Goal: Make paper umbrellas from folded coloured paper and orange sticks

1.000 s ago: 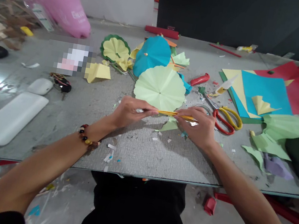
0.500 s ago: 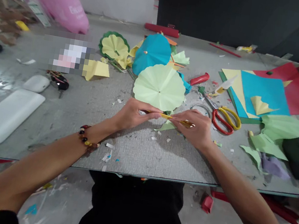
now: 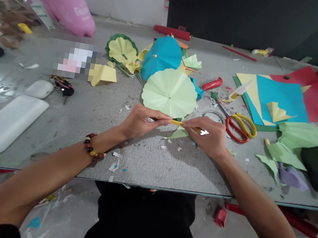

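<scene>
My left hand (image 3: 144, 122) and my right hand (image 3: 206, 137) pinch opposite ends of a thin yellow rolled paper stick (image 3: 180, 123) between fingers and thumbs. Just beyond the hands lies a pale green pleated paper disc (image 3: 170, 92), nearly touching my fingers. A blue paper umbrella (image 3: 162, 58) sits behind the disc, and a yellow and green paper rosette (image 3: 122, 50) lies to its left. A pale green paper scrap (image 3: 177, 134) lies under the stick.
Yellow-handled scissors with red grips (image 3: 238, 124) lie right of my right hand, beside stacked coloured paper sheets (image 3: 282, 97). On the left are a white power bank (image 3: 4, 122), a white mouse (image 3: 39, 89) and keys (image 3: 63, 86). Paper bits litter the grey table (image 3: 151, 163).
The yellow stick has gone from nearly level to sloping slightly down toward my right hand. Both hands still hold it, and the view has shifted slightly.
</scene>
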Demonstrator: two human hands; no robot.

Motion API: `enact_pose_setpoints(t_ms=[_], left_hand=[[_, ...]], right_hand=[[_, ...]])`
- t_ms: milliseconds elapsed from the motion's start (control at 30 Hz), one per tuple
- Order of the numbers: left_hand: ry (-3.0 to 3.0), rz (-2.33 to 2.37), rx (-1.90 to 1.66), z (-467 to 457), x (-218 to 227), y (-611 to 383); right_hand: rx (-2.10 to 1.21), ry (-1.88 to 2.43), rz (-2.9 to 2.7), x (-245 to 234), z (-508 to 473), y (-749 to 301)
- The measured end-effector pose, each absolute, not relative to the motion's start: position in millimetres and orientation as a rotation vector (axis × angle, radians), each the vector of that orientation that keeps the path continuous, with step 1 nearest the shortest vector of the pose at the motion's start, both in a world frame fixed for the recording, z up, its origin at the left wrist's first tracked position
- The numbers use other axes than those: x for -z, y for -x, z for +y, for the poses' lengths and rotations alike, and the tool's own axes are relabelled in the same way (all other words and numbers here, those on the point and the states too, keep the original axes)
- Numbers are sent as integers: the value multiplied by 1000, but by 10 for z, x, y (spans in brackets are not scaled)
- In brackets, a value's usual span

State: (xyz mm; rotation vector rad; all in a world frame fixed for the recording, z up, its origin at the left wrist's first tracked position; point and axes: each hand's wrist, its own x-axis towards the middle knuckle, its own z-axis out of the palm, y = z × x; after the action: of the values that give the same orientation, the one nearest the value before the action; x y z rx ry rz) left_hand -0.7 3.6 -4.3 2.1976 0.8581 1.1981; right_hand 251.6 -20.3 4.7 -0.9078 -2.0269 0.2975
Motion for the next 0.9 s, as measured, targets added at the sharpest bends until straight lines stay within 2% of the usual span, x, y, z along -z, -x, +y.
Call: enact_pose_setpoints(t_ms=[200,433,900], left_hand=[[-2193,869,-1167,118,49,60],[-2551,747,-1236,223,48,148],[-2825,750,-1224,214,8,172]], right_hand=[[-218,887,-2020,-56,-178,-2536],[-161,925,-2009,-63,-159,-2565],[-149,990,-1953,-85,-165,-2568]])
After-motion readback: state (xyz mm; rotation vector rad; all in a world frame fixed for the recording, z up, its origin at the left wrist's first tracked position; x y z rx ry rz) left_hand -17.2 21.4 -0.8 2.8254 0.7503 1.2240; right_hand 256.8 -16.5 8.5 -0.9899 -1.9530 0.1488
